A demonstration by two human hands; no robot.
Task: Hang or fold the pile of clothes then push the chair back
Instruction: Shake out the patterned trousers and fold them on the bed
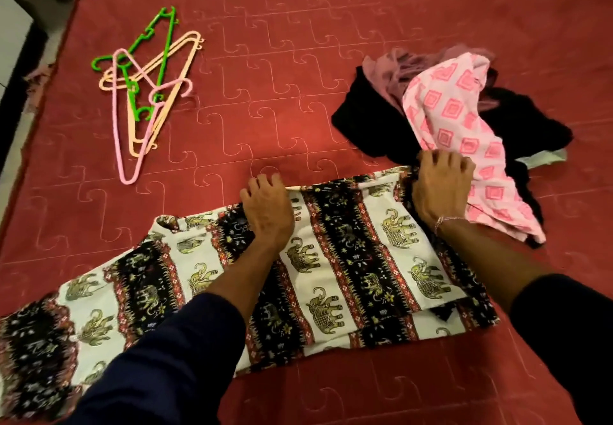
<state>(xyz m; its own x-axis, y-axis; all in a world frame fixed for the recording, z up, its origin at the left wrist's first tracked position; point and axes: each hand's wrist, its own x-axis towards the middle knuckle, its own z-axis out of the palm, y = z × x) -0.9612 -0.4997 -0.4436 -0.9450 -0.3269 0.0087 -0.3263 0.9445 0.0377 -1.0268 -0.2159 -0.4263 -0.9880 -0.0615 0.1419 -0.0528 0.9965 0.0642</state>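
Elephant-print trousers [348,259] lie spread across the near part of the red quilted bedspread [298,60], one end already doubled over on the right. The left hand [267,207] rests on the far edge of the cloth, fingers curled at the fold, and the right hand [442,186] pinches the far right corner; the two hands are well apart. Just beyond the right hand sits the unsorted pile of clothes [447,109]: a pink diamond-print piece over black and mauve garments, touching the trousers. Plastic hangers [146,93], green, peach and pink, lie in a loose heap to the far left, unused. By my reckoning the work is early: one garment is mid-fold, the pile remains, and no chair is in sight.
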